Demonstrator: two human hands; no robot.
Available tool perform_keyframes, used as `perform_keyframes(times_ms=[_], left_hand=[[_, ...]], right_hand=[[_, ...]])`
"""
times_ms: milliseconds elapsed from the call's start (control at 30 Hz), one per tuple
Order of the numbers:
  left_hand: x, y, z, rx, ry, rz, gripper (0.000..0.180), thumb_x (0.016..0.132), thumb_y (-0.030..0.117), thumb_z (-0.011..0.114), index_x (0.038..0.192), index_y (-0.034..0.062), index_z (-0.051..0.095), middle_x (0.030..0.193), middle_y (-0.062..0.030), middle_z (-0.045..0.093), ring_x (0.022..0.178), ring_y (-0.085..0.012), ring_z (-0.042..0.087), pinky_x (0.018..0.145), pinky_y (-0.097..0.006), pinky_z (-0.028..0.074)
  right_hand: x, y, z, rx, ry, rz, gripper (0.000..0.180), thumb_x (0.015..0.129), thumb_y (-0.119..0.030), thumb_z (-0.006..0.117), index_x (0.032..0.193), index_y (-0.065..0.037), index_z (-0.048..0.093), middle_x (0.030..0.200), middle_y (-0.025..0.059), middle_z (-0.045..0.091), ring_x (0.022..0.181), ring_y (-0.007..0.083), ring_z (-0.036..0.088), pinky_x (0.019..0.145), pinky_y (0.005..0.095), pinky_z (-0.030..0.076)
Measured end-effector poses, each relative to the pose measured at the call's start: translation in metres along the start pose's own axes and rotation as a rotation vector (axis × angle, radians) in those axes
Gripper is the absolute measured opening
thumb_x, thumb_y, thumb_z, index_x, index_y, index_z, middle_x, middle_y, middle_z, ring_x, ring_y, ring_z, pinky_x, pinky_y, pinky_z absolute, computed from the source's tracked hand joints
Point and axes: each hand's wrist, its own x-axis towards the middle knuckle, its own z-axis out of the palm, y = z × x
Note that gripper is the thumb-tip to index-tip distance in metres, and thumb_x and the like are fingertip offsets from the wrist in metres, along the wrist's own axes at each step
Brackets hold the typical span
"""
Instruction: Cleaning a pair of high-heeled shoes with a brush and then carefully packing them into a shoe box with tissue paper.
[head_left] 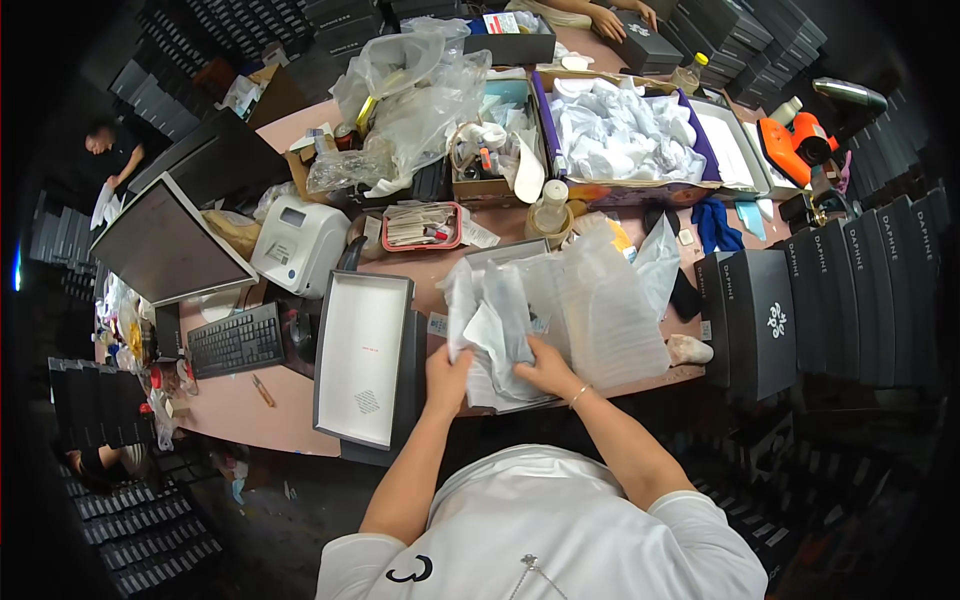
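Observation:
In front of me, my left hand [447,380] grips the left edge of a crumpled bundle of white wrapping paper [492,340]. My right hand [549,369], with a bracelet at its wrist, pinches the bundle's right side. What the paper wraps, if anything, is hidden. Under it lies a grey shoe box [505,251], mostly covered. A translucent white packing sheet [612,320] spreads from the box to the right. To the left of my left hand rests a grey-edged box lid [366,340] with its white inside facing up.
A keyboard [236,340], monitor [172,240] and white label printer [300,245] stand left. Behind are a pink basket [421,226], a glass bottle [549,208] and a carton of crumpled paper [625,125]. Dark shoe boxes [755,320] stand right. Another person's hands [610,22] are at the far side.

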Motion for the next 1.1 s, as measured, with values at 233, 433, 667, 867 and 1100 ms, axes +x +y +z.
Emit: perform_keyframes(times_ms=[233,433,667,867,1100], left_hand=[[-0.026,0.05,-0.042,-0.288,0.17,0.06,0.021,0.092,0.01,0.059,0.108,-0.0035,0.058,0.096,-0.0058,0.064,0.084,-0.0097,0.058,0.075,-0.025,0.046],[-0.064,0.059,-0.005,-0.186,-0.204,0.051,0.029,0.091,0.006,0.06,0.118,-0.0005,0.054,0.102,-0.0055,0.061,0.094,-0.0087,0.055,0.083,-0.024,0.045],[-0.071,0.028,-0.026,-0.045,-0.308,0.066,0.031,0.092,0.008,0.056,0.122,0.0002,0.055,0.11,-0.0125,0.058,0.097,-0.0188,0.061,0.081,-0.03,0.05],[-0.056,0.032,0.016,0.704,-0.345,0.558,0.04,0.082,0.011,0.063,0.118,-0.005,0.055,0.135,-0.0233,0.043,0.124,-0.0392,0.043,0.104,-0.049,0.034],[0.047,0.02,0.107,1.33,-0.807,0.522,0.044,0.082,0.039,0.064,0.1,-0.0014,0.064,0.111,-0.0217,0.056,0.108,-0.0344,0.051,0.103,-0.053,0.031]], right_hand=[[-0.004,-0.005,-0.011,0.032,0.117,-0.118,0.051,0.072,-0.019,0.064,0.118,0.001,0.056,0.106,0.0219,0.061,0.095,0.036,0.06,0.085,0.0399,0.047],[0.006,-0.008,0.008,-0.641,-0.283,0.187,0.054,0.077,-0.034,0.061,0.119,-0.002,0.051,0.106,0.027,0.057,0.098,0.044,0.058,0.085,0.0494,0.048],[0.051,-0.014,-0.005,-0.71,0.019,-0.032,0.026,0.085,-0.011,0.053,0.111,-0.005,0.053,0.101,0.0209,0.055,0.088,0.0388,0.06,0.077,0.0475,0.05],[0.084,-0.03,-0.016,-0.416,0.368,-0.054,0.021,0.084,-0.005,0.052,0.105,-0.002,0.055,0.099,0.0233,0.055,0.088,0.0406,0.059,0.078,0.0454,0.049],[0.038,-0.107,-0.116,-0.527,0.502,-0.208,0.027,0.079,-0.003,0.054,0.106,-0.005,0.06,0.096,0.0143,0.061,0.092,0.0343,0.06,0.078,0.042,0.049]])
